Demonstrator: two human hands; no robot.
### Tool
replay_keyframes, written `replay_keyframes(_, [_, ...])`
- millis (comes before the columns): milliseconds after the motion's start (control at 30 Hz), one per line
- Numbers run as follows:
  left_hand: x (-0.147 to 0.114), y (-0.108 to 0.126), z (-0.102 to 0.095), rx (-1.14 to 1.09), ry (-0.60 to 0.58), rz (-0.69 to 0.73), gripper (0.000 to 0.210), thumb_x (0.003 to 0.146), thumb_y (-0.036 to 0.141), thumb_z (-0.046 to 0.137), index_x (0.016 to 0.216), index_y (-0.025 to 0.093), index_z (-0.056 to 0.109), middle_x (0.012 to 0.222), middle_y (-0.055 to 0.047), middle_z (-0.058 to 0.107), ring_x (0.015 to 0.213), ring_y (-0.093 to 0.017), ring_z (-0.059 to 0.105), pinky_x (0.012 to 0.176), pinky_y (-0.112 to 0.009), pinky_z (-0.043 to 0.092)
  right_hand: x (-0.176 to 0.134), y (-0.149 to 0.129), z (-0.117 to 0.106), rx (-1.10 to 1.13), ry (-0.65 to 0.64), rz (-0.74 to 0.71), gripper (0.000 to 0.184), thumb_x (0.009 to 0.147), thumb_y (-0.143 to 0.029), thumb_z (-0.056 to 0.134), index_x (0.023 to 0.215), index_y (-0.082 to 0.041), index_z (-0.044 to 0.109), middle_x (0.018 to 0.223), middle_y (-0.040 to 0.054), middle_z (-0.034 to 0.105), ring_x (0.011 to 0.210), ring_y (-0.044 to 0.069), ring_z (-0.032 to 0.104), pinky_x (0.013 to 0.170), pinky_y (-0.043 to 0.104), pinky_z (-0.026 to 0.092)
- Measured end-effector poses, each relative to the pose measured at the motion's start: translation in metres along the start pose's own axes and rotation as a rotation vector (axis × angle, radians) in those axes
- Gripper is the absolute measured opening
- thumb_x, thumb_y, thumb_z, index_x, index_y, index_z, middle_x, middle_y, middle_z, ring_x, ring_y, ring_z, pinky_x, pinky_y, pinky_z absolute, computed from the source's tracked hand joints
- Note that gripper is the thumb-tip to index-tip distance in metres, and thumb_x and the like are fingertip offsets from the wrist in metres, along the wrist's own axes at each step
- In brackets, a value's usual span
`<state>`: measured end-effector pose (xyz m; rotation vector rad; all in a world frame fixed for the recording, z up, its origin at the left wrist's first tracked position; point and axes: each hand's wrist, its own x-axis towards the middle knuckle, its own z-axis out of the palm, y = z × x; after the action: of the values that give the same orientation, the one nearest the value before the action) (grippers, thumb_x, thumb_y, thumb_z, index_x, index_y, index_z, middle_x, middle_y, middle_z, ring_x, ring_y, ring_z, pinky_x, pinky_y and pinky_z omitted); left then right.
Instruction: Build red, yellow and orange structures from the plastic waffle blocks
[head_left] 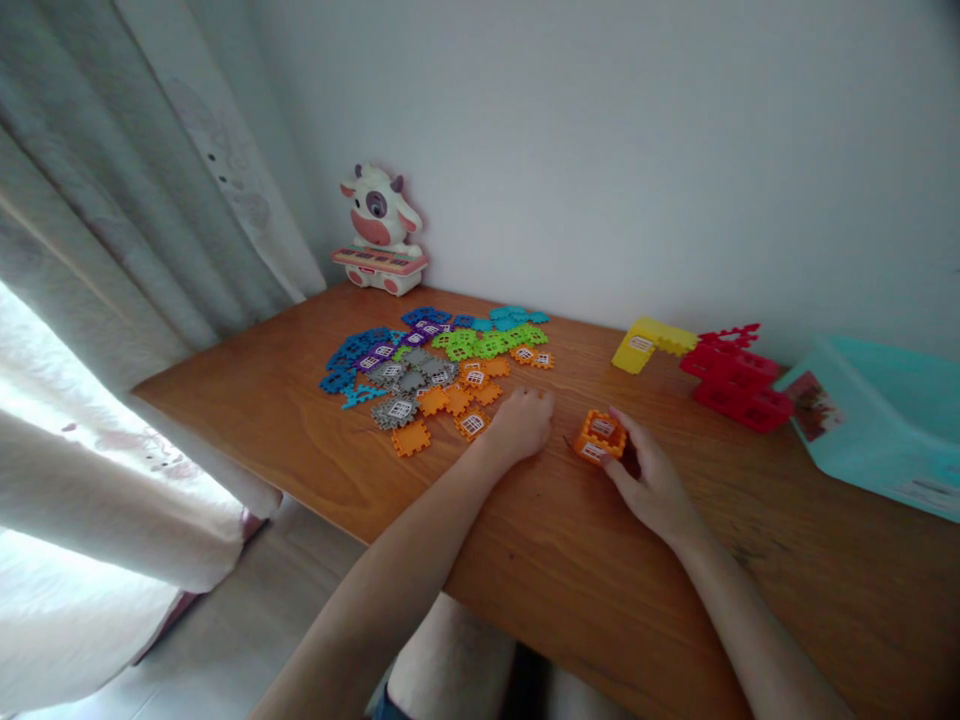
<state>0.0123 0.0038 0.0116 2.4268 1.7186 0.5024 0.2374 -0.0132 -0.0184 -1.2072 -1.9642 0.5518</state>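
On the wooden table, my right hand (651, 480) grips a small orange box of interlocking panels (601, 436), thumb on the near side and fingers on the far side. The box is open at the top and has white window prints. To its left, my left hand (525, 425) is curled low over the table, knuckles up. Its fingertips are mostly hidden, so anything in them cannot be made out. Just beyond that hand lie loose orange panels (457, 400), some with window prints.
Grey panels (412, 380), blue panels (352, 355), purple panels (375, 356) and green panels (491, 343) spread left. A yellow construction (652, 340) and red construction (739, 380) stand right, near a turquoise bin (885, 430). A cow toy piano (380, 235) sits by the wall; a curtain (150, 200) hangs left.
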Motion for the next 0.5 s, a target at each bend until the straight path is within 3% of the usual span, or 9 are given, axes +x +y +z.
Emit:
replay_keyframes(133, [0.003, 0.001, 0.001, -0.061, 0.012, 0.014, 0.025, 0.096, 0.021, 0.050, 0.111, 0.012, 0.068, 0.106, -0.018, 0.074, 0.099, -0.031, 0.071, 0.091, -0.042, 0.053, -0.002, 0.003, -0.002, 0.071, -0.046, 0.003, 0.064, 0.086, -0.022, 0.050, 0.150, -0.029, 0.047, 0.153, 0.0059, 0.052, 0.144, 0.027, 0.045, 0.124, 0.054, 0.026])
replay_keyframes(300, [0.007, -0.002, 0.004, -0.130, 0.078, -0.053, 0.038, 0.105, 0.032, 0.037, 0.110, 0.013, 0.070, 0.104, -0.018, 0.076, 0.095, -0.029, 0.073, 0.088, -0.042, 0.055, -0.002, 0.006, 0.000, 0.186, -0.052, -0.016, 0.062, 0.087, -0.024, 0.050, 0.148, -0.029, 0.050, 0.154, 0.0051, 0.052, 0.143, 0.027, 0.045, 0.123, 0.053, 0.029])
replay_keyframes(400, [0.010, -0.004, 0.008, -0.220, 0.145, -0.091, 0.032, 0.104, 0.033, 0.043, 0.109, 0.017, 0.071, 0.105, -0.013, 0.077, 0.092, -0.025, 0.074, 0.085, -0.038, 0.056, -0.001, 0.002, 0.002, 0.188, 0.112, 0.008, 0.045, 0.096, -0.036, 0.049, 0.139, -0.026, 0.058, 0.141, 0.0095, 0.062, 0.132, 0.029, 0.056, 0.117, 0.053, 0.038])
replay_keyframes(500, [0.015, 0.001, 0.012, -0.666, 0.294, -0.126, 0.021, 0.100, 0.030, 0.054, 0.107, 0.018, 0.070, 0.105, -0.009, 0.077, 0.093, -0.021, 0.073, 0.083, -0.032, 0.057, 0.001, -0.002, 0.004, 0.141, 0.263, 0.052, 0.040, 0.100, -0.045, 0.047, 0.130, -0.023, 0.062, 0.125, 0.0129, 0.068, 0.114, 0.028, 0.065, 0.104, 0.050, 0.050])
